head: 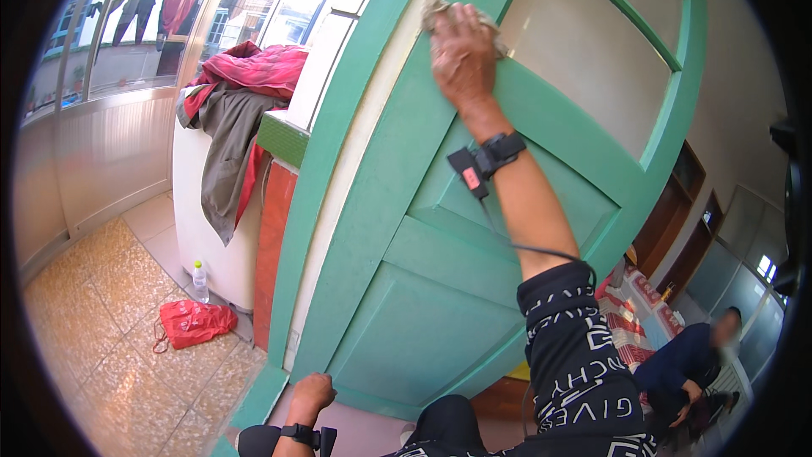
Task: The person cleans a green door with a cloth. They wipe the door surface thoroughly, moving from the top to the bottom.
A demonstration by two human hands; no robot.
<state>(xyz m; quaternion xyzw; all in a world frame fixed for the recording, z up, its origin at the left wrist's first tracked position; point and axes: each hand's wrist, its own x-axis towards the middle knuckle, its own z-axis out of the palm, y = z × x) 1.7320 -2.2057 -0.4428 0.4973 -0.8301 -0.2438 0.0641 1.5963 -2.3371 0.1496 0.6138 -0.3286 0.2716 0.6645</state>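
Note:
A green panelled door (355,247) with glass panes (590,44) in its upper part stands before me. My right hand (466,54) presses a crumpled beige cloth (438,7) flat against the door's frame, beside the lower corner of a pane. The cloth shows around my fingers and is partly hidden under the palm. Low down, my left hand (314,391) is curled into a fist near the door's bottom corner and my knee. Nothing shows in it. Both wrists wear black straps, and a cable runs from the right one along the forearm.
A white appliance (193,203) at left bears a red quilted garment (254,70) and a grey one (231,152). On the tiled floor (95,317) are a plastic bottle (200,282) and a red bag (196,325). A person (682,362) sits at lower right.

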